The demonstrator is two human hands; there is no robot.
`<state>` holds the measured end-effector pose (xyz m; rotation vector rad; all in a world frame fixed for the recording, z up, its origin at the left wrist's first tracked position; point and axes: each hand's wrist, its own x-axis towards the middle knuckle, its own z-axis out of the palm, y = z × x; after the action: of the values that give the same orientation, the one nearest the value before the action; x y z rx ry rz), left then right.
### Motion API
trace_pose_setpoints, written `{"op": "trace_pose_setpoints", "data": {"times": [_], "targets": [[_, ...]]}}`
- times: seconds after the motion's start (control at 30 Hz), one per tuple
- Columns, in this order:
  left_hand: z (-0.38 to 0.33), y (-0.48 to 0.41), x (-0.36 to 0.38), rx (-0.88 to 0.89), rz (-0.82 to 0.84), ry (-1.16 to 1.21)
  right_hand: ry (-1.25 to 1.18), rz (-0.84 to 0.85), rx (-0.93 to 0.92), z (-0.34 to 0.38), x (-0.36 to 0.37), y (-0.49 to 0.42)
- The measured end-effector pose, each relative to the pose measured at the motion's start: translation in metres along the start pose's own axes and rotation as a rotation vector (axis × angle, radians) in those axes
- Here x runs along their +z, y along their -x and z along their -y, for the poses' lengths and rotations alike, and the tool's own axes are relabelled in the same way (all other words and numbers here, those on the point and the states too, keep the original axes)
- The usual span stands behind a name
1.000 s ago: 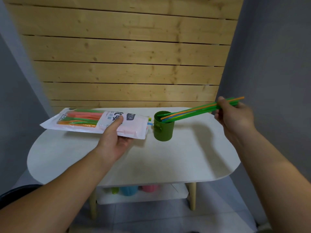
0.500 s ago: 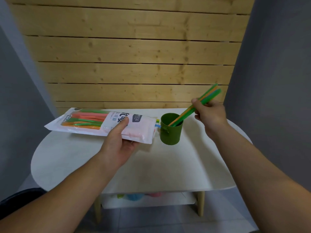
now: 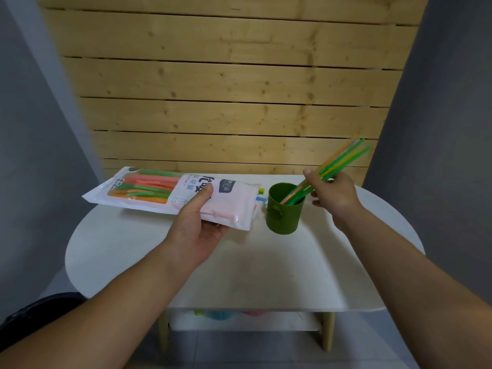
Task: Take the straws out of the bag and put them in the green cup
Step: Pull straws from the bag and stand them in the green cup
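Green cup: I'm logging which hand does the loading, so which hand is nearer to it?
Right. The right hand is just right of the green cup, holding straws whose lower ends sit inside. The left hand is farther off on its left, holding the bag.

One wide-angle view, worn on the head, looks forward and down (straight lines bend near the edges). It sits close above the table (image 3: pixel 266 267), facing a plank wall (image 3: pixel 226 115) just behind it; the left hand (image 3: pixel 197 225) and right hand (image 3: pixel 335 195) reach in from the bottom corners.
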<state>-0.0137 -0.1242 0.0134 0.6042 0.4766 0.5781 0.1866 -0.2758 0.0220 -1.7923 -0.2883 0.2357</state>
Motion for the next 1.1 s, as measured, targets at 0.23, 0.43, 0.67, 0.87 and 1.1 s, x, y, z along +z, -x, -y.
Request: {"op": "trace_pose_setpoints", "data": {"times": [0.23,0.43,0.67,0.87,1.1], "targets": [[-0.012,0.005,0.002,0.049,0.038,-0.052,0.183,0.177,0.255,0.015,0.004,0.053],[-0.015,0.010,0.006,0.065,0.068,-0.068,-0.339,0.349,0.218,0.035,0.035,0.085],[-0.011,0.014,0.007,0.071,0.056,-0.081,-0.536,0.359,0.206,0.036,0.046,0.088],[-0.014,0.014,0.007,0.084,0.054,-0.072,-0.611,0.336,0.235,0.037,0.044,0.086],[-0.020,0.015,0.007,0.074,0.030,-0.019,-0.701,0.204,0.294,0.038,0.026,0.074]]}}
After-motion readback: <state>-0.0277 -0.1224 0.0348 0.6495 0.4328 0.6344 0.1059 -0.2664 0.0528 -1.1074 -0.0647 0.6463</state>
